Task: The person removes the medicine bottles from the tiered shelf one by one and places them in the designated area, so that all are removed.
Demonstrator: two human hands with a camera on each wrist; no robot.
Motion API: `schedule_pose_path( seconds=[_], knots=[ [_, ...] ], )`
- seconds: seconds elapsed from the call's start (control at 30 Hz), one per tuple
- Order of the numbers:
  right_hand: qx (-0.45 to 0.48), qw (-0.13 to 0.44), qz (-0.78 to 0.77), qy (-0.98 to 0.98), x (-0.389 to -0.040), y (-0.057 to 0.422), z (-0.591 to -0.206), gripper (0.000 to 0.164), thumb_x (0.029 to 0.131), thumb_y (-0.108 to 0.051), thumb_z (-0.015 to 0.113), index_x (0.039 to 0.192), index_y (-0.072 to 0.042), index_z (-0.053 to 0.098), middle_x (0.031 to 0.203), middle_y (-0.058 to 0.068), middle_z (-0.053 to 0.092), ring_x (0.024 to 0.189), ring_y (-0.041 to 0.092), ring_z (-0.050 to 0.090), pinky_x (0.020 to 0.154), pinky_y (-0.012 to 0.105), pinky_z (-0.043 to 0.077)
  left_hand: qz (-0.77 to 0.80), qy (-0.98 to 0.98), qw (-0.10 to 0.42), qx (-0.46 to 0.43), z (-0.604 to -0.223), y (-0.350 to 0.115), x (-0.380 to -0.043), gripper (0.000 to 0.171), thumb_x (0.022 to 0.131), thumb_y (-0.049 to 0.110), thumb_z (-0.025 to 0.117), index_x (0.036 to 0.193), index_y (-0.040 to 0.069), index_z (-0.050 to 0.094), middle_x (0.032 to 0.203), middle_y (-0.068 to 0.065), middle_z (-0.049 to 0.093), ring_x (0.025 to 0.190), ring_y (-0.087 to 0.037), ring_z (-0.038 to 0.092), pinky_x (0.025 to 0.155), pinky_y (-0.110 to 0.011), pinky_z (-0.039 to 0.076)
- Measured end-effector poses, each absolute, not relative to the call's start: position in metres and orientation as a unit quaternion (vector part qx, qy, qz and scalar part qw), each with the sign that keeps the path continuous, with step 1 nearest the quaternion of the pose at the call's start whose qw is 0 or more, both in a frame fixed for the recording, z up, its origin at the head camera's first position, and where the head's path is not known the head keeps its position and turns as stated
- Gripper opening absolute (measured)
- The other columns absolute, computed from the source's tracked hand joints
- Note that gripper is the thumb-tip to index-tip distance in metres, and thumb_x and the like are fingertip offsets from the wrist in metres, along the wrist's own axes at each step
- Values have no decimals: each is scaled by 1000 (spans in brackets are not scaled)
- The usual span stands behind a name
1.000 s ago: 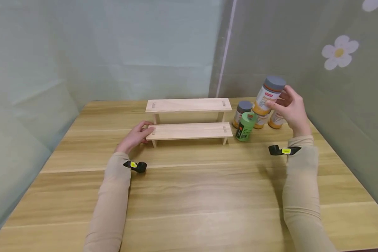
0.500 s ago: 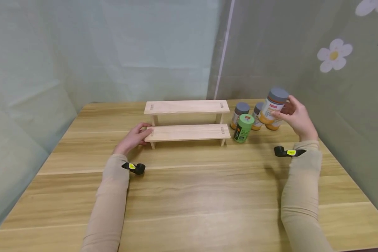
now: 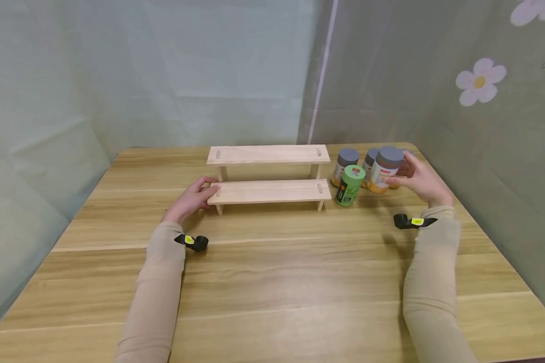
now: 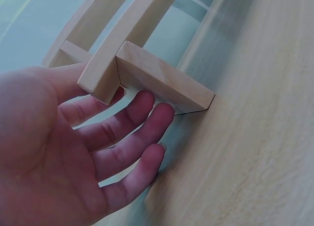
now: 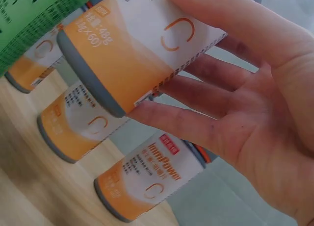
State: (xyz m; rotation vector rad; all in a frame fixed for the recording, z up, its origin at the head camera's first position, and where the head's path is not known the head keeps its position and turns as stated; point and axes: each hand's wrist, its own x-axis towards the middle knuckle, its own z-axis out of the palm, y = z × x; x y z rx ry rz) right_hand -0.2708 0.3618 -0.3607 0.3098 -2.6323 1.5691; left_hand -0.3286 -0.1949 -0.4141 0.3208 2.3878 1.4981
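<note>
My right hand [image 3: 422, 185] grips a supplement bottle [image 3: 381, 176] with a grey cap and a white and orange label, thumb on its near side and fingers around its far side. In the right wrist view its base overlaps a similar bottle [image 5: 76, 123] standing behind. A green bottle [image 3: 349, 187] stands just to its left. At the left end of a two-step wooden display stand [image 3: 272, 192], my left hand [image 3: 192, 200] pinches the lower board, thumb on top. The left wrist view shows the other fingers curled loosely below, beside the stand's leg [image 4: 164, 76].
Another grey-capped bottle [image 3: 345, 165] stands between the stand and the held bottle. One more [image 5: 152, 179], mostly hidden in the head view, stands behind my right hand. Fabric curtains [image 3: 186, 75] hang behind the wooden table [image 3: 272, 282] and along its sides.
My right hand has lowered the supplement bottle from above the others to near table level, bringing it more upright. The left hand stays on the stand. The head view has shifted slightly.
</note>
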Motion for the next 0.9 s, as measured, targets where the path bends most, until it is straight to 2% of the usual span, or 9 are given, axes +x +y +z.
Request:
schedule_pose_path(
  seconds=[0.27, 0.47, 0.63, 0.9],
  knots=[
    [128, -19, 485, -865, -274, 368, -374, 61, 84, -2, 73, 135, -12, 41, 105, -22, 61, 98, -6, 59, 82, 12, 48, 554, 808, 136, 148, -420, -198, -323, 56, 97, 44, 53, 133, 3, 41, 117, -25, 59, 81, -5, 59, 68, -24, 50],
    [127, -36, 467, -875, -277, 370, -381, 62, 82, -5, 76, 133, -17, 42, 106, -22, 61, 98, -5, 59, 84, 12, 46, 534, 825, 145, 119, -421, -195, -324, 52, 103, 34, 45, 141, 0, 34, 129, -34, 51, 81, -4, 58, 71, -24, 50],
    [125, -39, 463, -877, -284, 368, -383, 65, 82, -5, 76, 135, -15, 40, 107, -21, 60, 99, -5, 59, 85, 13, 45, 531, 828, 144, 112, -417, -195, -325, 51, 104, 31, 43, 144, 1, 31, 128, -30, 52, 79, -2, 57, 72, -26, 50],
    [147, -66, 484, -860, -292, 369, -394, 65, 82, 1, 74, 136, -10, 39, 110, -18, 62, 102, -2, 61, 87, 14, 47, 522, 834, 147, 105, -422, -195, -327, 53, 103, 36, 45, 143, 4, 33, 129, -29, 52, 83, -6, 57, 76, -25, 48]
  ],
)
